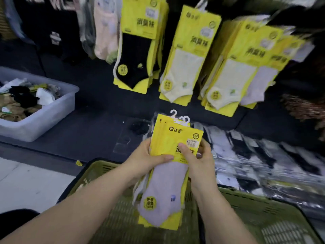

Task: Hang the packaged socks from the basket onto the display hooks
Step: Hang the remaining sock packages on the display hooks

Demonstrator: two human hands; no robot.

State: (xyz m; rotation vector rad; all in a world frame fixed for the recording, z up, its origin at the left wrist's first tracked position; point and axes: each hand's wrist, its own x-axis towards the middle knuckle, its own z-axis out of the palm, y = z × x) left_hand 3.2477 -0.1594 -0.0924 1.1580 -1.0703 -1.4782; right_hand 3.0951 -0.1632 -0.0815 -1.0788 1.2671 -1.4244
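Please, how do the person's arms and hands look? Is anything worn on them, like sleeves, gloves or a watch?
The left forearm and right forearm are bare to the picture's edge; no sleeve shows. The left hand and right hand wear no gloves. No watch, bracelet or ring is visible. The thumbnails look short and unpainted, though slightly blurred.

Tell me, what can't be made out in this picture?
Head view:
- Display hooks: hidden behind the hanging sock packs, cut by the top edge.
- How many packs in the held stack: front pack covers the rest.
- Basket contents: behind arms and stack.
- Bagged socks at right: blurred.
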